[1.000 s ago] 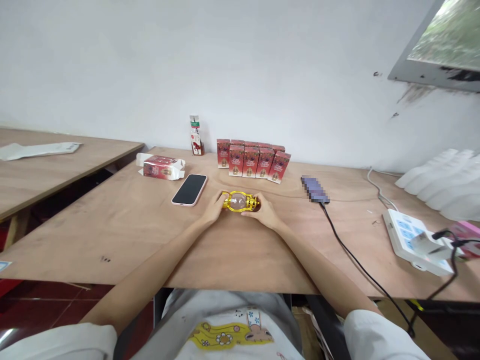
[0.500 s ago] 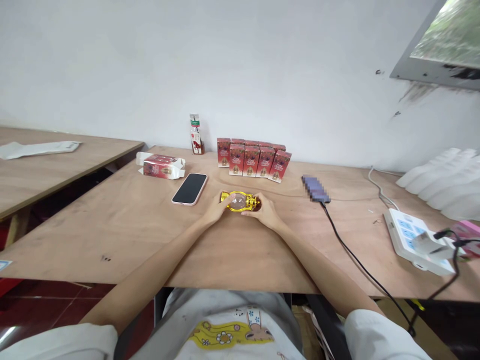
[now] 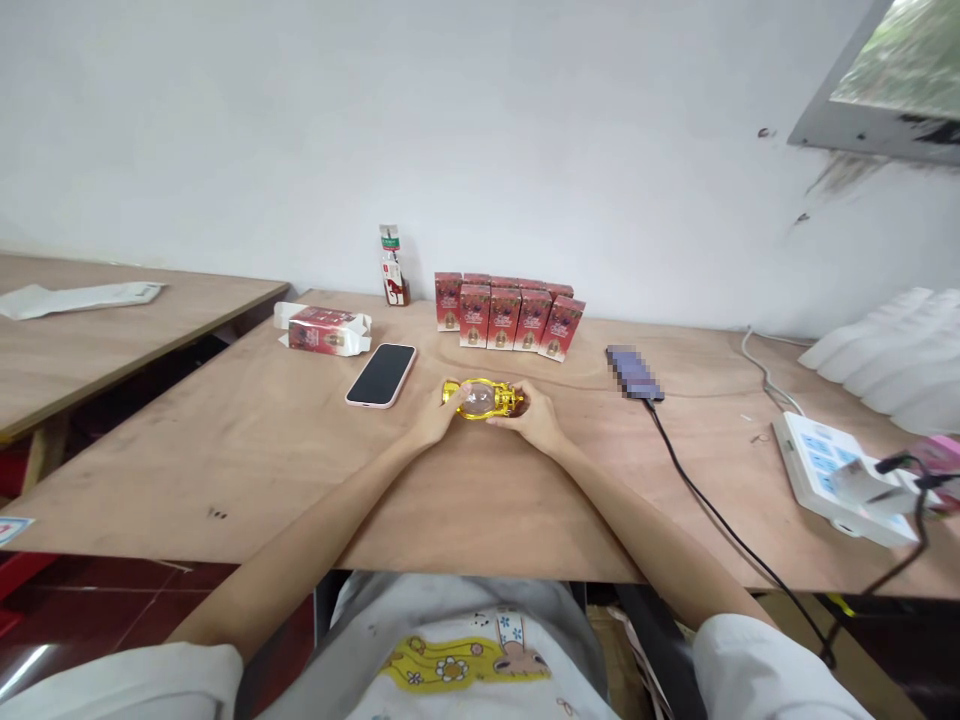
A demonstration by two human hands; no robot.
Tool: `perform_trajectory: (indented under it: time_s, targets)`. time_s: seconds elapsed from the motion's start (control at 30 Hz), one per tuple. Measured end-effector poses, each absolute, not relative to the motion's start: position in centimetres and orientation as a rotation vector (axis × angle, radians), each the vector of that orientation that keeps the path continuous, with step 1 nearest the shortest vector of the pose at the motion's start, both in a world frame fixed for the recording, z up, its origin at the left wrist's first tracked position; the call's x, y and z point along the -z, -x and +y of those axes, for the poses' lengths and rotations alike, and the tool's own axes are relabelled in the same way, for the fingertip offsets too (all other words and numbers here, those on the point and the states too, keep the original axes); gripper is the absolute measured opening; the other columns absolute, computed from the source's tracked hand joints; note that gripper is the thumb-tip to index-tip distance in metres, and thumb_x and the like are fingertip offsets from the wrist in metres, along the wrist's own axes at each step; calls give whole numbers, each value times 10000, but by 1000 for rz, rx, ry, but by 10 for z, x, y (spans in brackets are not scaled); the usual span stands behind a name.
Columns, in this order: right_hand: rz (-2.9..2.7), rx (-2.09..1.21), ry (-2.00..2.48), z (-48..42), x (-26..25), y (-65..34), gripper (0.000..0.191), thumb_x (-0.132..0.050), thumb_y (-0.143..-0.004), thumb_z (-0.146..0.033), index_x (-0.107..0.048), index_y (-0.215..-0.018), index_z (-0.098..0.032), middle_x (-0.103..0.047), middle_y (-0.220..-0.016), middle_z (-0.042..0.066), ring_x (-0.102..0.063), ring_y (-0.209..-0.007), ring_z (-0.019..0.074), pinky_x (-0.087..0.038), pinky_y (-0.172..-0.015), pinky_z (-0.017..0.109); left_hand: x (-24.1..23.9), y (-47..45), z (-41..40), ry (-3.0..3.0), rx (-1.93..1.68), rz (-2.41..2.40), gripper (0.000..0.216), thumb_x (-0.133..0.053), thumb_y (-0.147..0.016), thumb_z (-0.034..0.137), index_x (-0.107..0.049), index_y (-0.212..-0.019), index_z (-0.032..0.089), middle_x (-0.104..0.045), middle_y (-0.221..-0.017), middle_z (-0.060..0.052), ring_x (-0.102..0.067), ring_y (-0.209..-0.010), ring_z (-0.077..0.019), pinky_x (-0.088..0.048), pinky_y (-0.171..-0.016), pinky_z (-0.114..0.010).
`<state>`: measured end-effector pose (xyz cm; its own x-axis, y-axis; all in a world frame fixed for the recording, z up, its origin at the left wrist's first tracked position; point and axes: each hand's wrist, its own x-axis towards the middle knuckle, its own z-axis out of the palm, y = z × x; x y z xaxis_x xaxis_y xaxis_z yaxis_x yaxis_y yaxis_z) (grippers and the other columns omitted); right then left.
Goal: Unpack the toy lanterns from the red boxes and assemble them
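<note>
Gold lantern [image 3: 482,399] lies on its side between the hands, at or just above the wooden table [image 3: 457,510], contact unclear: left hand [image 3: 435,415] closed on its base end, thumb by the globe; right hand [image 3: 538,417] curled part-open, gripping the capped end. Beyond the lantern, standing red boxes [image 3: 504,320]; left of it, a dark-screened phone [image 3: 381,376], then an opened carton [image 3: 327,331]; right, a cabled device [image 3: 634,373].

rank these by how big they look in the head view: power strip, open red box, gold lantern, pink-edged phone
1. Power strip
2. Open red box
3. Gold lantern and pink-edged phone: too alike to rank, the lantern being partly covered
</note>
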<state>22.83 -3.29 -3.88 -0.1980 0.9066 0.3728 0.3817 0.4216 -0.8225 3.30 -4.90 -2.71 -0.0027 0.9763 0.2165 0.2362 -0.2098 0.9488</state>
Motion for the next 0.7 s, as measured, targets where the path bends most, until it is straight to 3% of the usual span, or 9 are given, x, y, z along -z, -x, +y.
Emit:
perform_trajectory:
  time_s: [0.23,0.47,0.7]
  targets:
    - [-1767,-792,1082,-30,42,-227,472,-781,-537,-446,-545,-879,-222,-631,-801,-13,-551,-668,143,-456,-637,269,29,-28,-46,-1653,-1241,1361,418,-488,-793,588,-600,-838,188,-669,-778,-30,-606,-808,-221,-433,-778,-308]
    - [-1722,-834,1068,-30,43,-226,393,-763,-551,-363,-591,-872,-214,-617,-740,-26,-511,-611,121,-420,-604,248,30,-27,-44,-1689,-1183,1422,439,-439,-834,567,-646,-888,183,-684,-786,-37,-625,-836,-237,-432,-785,-303]
    - [-1731,-832,1104,-26,44,-225,383,-633,-572,-164,-636,-953,-209,-635,-753,-28,-555,-642,131,-450,-642,261,31,-24,-44,-1723,-1149,1516,442,-414,-844,571,-638,-917,197,-678,-794,-38,-615,-828,-238,-421,-765,-301]
